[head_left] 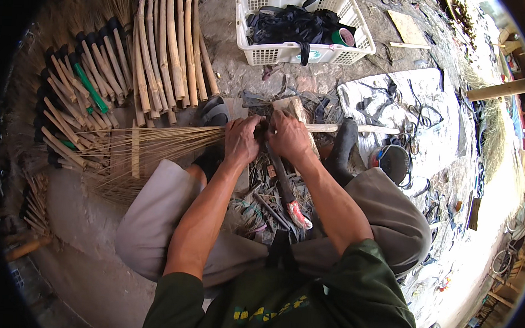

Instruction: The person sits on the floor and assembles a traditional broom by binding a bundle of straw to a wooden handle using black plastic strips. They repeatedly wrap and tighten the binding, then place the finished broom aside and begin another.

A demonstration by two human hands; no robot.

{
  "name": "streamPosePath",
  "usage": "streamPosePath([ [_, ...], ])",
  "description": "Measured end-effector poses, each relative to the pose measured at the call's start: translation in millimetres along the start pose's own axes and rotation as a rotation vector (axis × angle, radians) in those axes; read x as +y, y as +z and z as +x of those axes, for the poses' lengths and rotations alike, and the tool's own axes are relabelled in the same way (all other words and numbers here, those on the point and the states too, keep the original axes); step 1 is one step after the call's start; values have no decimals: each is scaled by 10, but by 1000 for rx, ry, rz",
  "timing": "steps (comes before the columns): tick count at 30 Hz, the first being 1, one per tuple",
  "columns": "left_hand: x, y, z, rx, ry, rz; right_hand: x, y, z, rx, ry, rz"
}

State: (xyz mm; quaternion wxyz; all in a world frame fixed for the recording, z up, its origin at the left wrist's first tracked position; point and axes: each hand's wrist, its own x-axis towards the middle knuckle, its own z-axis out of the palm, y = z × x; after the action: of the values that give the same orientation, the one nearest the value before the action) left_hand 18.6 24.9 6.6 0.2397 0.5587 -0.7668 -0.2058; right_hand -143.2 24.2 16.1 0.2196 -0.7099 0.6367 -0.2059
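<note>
A broom lies crosswise in front of me, its thin straw bristles [162, 135] fanning left and its pale stick handle [373, 129] running right. My left hand [243, 137] is closed around the neck of the broom, where the bristles meet the stick. Right beside it, my right hand [289, 137] is also closed at the binding; its fingertips nearly meet those of the left. Something dark shows between the hands, but its details are hidden. Below them a long dark tool with a red and white wrapped grip [298, 214] slants toward my lap. A wooden block [296, 109] sits just beyond the right hand.
Many bamboo-handled brooms [173, 50] are stacked at the left, one with a green handle [90, 87]. A white plastic basket [269, 56] of black strips and a green tape roll [343, 36] stands ahead. At right are a white sack [443, 115] and a dark round container [392, 163].
</note>
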Motion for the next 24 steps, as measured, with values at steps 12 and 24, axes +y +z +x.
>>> streamPosePath([
  [12, 61, 37, -3, 69, -23, 62, 125, 92, -170, 108, 179, 349],
  [24, 107, 106, -53, 89, -96, -21, 197, 1455, -2206, -419, 257, -110],
])
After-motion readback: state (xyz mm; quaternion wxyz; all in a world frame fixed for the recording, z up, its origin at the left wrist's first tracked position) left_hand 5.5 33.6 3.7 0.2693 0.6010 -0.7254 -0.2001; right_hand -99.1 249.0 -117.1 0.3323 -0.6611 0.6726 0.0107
